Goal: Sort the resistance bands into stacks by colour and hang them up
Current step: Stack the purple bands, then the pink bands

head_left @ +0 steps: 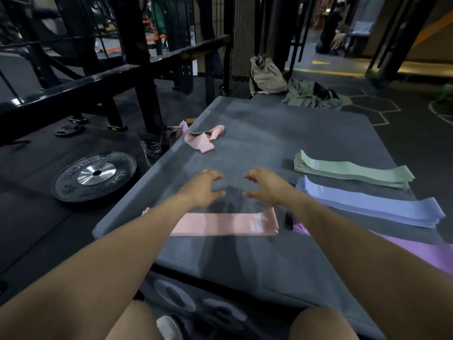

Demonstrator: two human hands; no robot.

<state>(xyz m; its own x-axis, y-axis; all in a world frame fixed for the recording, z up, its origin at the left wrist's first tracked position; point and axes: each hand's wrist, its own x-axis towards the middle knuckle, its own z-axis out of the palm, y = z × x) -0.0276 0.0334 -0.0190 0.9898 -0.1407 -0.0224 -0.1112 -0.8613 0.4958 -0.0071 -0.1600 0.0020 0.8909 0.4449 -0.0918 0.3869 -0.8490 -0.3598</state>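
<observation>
A flat stack of pink bands [220,224] lies on the grey mat [269,133] close in front of me. Just beyond it hover my left hand [204,190] and my right hand [266,186], both empty, fingers loosely spread, thumbs facing each other. A few crumpled pink bands [202,141] lie at the mat's far left edge. To the right sit a green stack [353,171], a blue stack [372,204] and, partly hidden by my right forearm, a purple stack [416,251].
A black weight plate [94,177] lies on the floor to the left, with smaller plates [69,130] and a black rack frame [137,69] behind it. A beige bag [266,74] and green clothing [311,95] sit beyond the mat's far end.
</observation>
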